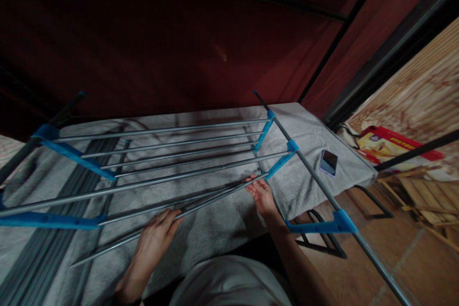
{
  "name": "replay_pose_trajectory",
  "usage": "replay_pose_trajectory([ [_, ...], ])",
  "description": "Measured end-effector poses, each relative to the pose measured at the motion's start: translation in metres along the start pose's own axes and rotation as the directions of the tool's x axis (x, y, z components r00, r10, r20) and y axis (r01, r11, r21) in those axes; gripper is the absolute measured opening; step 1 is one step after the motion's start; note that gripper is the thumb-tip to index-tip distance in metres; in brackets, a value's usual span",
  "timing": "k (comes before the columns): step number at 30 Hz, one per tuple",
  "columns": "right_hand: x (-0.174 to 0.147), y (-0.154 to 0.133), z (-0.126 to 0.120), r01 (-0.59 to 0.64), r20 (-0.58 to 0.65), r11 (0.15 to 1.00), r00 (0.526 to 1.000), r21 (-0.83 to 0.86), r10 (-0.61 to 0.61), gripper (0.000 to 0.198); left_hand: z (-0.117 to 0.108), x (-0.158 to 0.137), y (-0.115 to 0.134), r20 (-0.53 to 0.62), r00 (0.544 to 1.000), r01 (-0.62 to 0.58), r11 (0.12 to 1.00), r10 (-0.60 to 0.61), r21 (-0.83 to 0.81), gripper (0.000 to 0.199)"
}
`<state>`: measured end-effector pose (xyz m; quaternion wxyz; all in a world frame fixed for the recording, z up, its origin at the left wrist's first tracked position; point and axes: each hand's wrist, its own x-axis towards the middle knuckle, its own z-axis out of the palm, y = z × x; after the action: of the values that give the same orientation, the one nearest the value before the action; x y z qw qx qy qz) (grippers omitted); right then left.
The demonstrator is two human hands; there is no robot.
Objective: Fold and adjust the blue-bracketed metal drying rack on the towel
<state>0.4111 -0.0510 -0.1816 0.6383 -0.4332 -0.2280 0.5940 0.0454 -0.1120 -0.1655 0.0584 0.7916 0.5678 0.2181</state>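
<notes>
A slim metal tube (pixel 215 198) slants across the front of a rack frame with blue plastic brackets. My left hand (pixel 158 234) is closed round it left of its middle, and its left end sticks out free over the blanket. My right hand (pixel 261 194) pinches the same tube near its right end, just below a blue bracket (pixel 279 165). Whether that end sits inside the bracket I cannot tell. A second thin tube (pixel 154 208) runs close behind, from a lower left bracket (pixel 64 220) towards my right hand. Further crossbars (pixel 168 130) span the upper brackets.
The frame rests on a grey blanket (pixel 308 129). Several loose tubes (pixel 46 258) lie bundled at the left. A phone (pixel 328 162) lies at the right. A long side pole (pixel 380 265) reaches over the tiled floor. Beyond are a red-yellow box (pixel 390 146) and wooden slatted furniture (pixel 426 196).
</notes>
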Motion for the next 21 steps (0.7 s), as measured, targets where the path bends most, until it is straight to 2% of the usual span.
replay_pose_trajectory([
  [11,0.001,-0.013,0.005,0.007,-0.017,1.0,1.0,0.011,-0.007,0.033,0.001,0.006,0.002,-0.072,0.996,-0.047,0.998,0.05,0.043,0.052],
  [21,0.004,-0.013,0.0,0.016,-0.019,1.0,1.0,0.012,-0.015,0.036,-0.003,0.013,0.006,-0.03,0.999,-0.012,1.0,0.012,0.018,0.053],
])
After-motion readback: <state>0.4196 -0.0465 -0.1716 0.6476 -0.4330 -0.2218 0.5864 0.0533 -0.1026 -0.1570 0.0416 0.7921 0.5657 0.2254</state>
